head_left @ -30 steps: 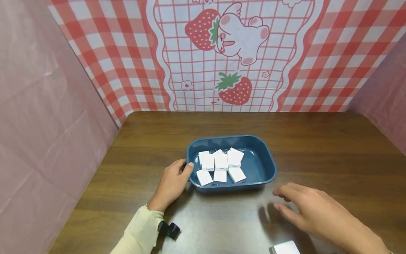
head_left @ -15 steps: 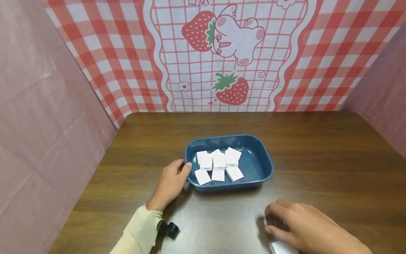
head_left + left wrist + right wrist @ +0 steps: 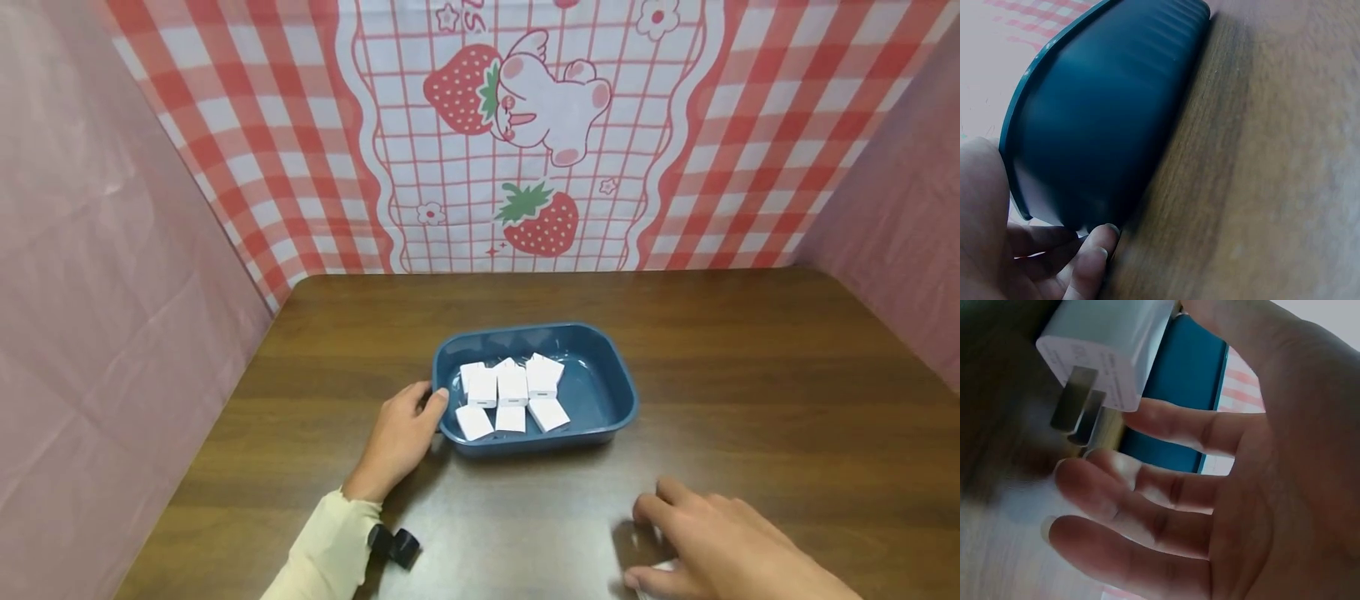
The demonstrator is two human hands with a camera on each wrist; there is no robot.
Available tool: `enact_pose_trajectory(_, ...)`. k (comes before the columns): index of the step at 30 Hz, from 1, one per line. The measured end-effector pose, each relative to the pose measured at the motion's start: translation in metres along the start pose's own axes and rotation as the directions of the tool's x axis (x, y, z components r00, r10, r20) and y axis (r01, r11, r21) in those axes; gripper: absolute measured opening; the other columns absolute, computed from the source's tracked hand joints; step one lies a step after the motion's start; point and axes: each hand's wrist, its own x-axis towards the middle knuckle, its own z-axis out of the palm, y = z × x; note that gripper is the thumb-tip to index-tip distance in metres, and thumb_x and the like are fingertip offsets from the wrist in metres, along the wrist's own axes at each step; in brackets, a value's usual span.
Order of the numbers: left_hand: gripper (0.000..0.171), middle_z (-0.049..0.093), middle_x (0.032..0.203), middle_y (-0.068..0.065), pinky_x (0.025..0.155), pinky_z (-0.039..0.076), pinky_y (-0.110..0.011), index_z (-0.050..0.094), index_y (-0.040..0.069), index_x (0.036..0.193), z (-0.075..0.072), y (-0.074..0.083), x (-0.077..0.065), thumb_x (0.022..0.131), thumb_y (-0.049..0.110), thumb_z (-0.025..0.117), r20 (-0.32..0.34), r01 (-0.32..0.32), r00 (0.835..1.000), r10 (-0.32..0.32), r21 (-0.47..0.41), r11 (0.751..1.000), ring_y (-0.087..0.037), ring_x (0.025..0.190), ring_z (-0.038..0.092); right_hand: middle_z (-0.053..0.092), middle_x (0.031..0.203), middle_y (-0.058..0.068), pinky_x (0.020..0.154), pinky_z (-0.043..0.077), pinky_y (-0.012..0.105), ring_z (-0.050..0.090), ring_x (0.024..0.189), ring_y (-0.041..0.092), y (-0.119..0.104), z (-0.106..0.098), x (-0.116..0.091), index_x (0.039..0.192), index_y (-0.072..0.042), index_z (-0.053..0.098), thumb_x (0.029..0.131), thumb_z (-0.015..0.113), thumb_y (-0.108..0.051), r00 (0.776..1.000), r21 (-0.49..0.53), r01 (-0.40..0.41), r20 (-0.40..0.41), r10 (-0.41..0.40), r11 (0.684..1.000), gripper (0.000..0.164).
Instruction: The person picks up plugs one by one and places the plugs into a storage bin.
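A blue plastic tray (image 3: pixel 611 387) stands mid-table with several white charger plugs (image 3: pixel 512 386) in it, some stacked. My left hand (image 3: pixel 397 437) grips its left end, thumb over the rim, other fingers against the outer wall in the left wrist view. At the near right my right hand (image 3: pixel 708 533) reaches over another white charger plug (image 3: pixel 663 568) on the table, mostly hidden by the hand. The right wrist view shows this charger plug (image 3: pixel 1094 356) with two flat metal prongs, near the thumb and index finger. The fingers are spread and bent; a firm hold is not visible.
The brown wooden table (image 3: pixel 750 375) runs back to a red-and-white checked cloth (image 3: pixel 300 142) with strawberry prints. Pink cloths hang at both sides. A black wrist-strap piece (image 3: pixel 393 546) sits by the left sleeve.
My right hand has moved down and nearer, from beside the tray to over the loose charger plug. The left hand stays on the tray. The head view has shifted slightly.
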Motion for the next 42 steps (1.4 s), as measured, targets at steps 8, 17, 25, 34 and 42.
enact_pose_trajectory(8, 0.048, 0.066, 0.126, -0.012, 0.1, 0.046, -0.049, 0.065, 0.004, 0.129, 0.002, -0.003, -0.002, 0.1, 0.041, 0.056, 0.007, 0.021, 1.0, -0.021, -0.005, 1.0, -0.028, 0.115, 0.061, 0.054, 0.092, -0.006, 0.071, 0.052, 0.042, 0.052, 0.076, 0.018, 0.0, 0.002, 0.003, 0.11, -0.027, 0.067, 0.077, 0.076, -0.062, 0.999, 0.026, -0.013, 0.042, 0.012, 1.0, 0.049)
enact_pose_trajectory(17, 0.047, 0.066, 0.124, -0.011, 0.099, 0.048, -0.049, 0.066, 0.004, 0.128, 0.003, -0.003, -0.001, 0.1, 0.041, 0.055, 0.005, 0.008, 1.0, -0.008, -0.005, 1.0, -0.027, 0.112, 0.062, 0.052, 0.083, -0.011, 0.06, 0.048, 0.032, 0.048, 0.066, 0.01, 0.001, 0.0, 0.0, 0.103, -0.027, 0.066, 0.085, 0.07, -0.06, 0.995, -0.082, 0.047, -0.089, -0.054, 0.996, 0.038)
enact_pose_trajectory(25, 0.045, 0.067, 0.123, -0.011, 0.097, 0.048, -0.048, 0.067, 0.004, 0.126, 0.002, -0.004, 0.001, 0.1, 0.04, 0.055, -0.002, -0.018, 1.0, 0.018, -0.007, 1.0, -0.026, 0.11, 0.063, 0.055, 0.09, -0.011, 0.067, 0.05, 0.039, 0.052, 0.074, 0.015, 0.007, 0.001, -0.002, 0.11, -0.03, 0.065, 0.08, 0.073, -0.062, 0.998, 0.039, 0.015, 0.055, -0.017, 0.999, 0.044)
enact_pose_trajectory(34, 0.045, 0.067, 0.122, -0.011, 0.097, 0.048, -0.048, 0.067, 0.004, 0.126, 0.001, -0.003, 0.001, 0.1, 0.039, 0.055, -0.002, -0.017, 1.0, 0.017, -0.003, 1.0, -0.026, 0.109, 0.063, 0.057, 0.087, -0.013, 0.07, 0.052, 0.037, 0.052, 0.072, 0.014, 0.008, 0.005, 0.003, 0.105, -0.029, 0.065, 0.083, 0.078, -0.046, 0.997, 0.07, -0.021, 0.082, 0.015, 0.997, 0.031)
enact_pose_trajectory(42, 0.045, 0.067, 0.122, -0.012, 0.097, 0.048, -0.049, 0.067, 0.004, 0.126, 0.002, -0.005, 0.002, 0.101, 0.04, 0.055, -0.002, -0.03, 1.0, 0.03, 0.003, 1.0, -0.026, 0.109, 0.063, 0.057, 0.085, -0.013, 0.066, 0.051, 0.034, 0.051, 0.069, 0.011, 0.011, 0.002, 0.004, 0.102, -0.027, 0.066, 0.084, 0.077, -0.047, 0.998, 0.033, 0.058, 0.015, -0.059, 0.998, 0.029)
